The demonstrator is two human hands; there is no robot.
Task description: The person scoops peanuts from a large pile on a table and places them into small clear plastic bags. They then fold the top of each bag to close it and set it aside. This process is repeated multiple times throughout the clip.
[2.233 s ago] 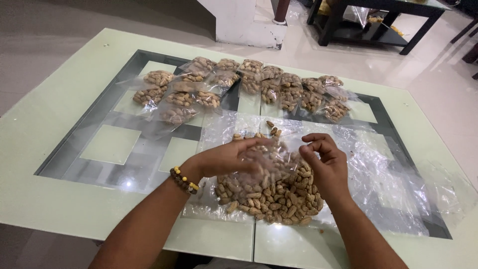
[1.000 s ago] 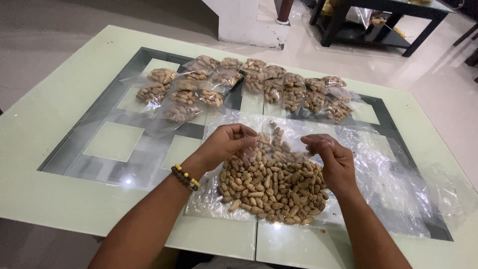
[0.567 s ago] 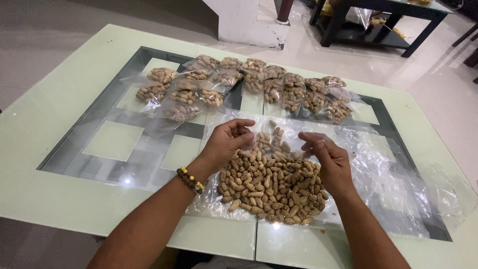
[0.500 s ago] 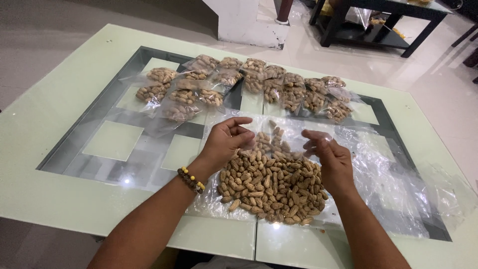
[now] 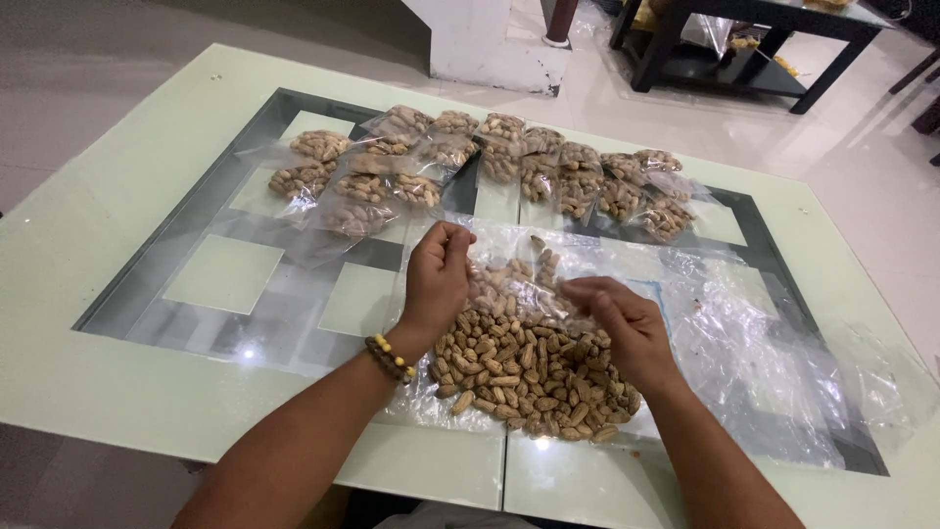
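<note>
Gripping a clear plastic bag (image 5: 519,284) with left hand (image 5: 436,284) and right hand (image 5: 627,328), over loose shelled peanuts (image 5: 519,377) on pale green glass surface (image 5: 117,245); white tiled floor (image 5: 881,186) beyond.

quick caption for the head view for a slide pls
Two bare hands, left hand and right hand, hold a clear bag over loose peanuts on a glass table.

Two hands over table: left hand (image 5: 438,284), right hand (image 5: 624,328). One beaded bracelet (image 5: 389,358), on left wrist. One loose heap of peanuts (image 5: 524,377) on one clear plastic sheet (image 5: 764,343). One small bag (image 5: 509,284) between hands. Filled peanut packets (image 5: 490,162) in back row: roughly fifteen, overlapping, exact count unclear. One glass table (image 5: 117,245). One dark side table (image 5: 754,44) beyond.
</note>
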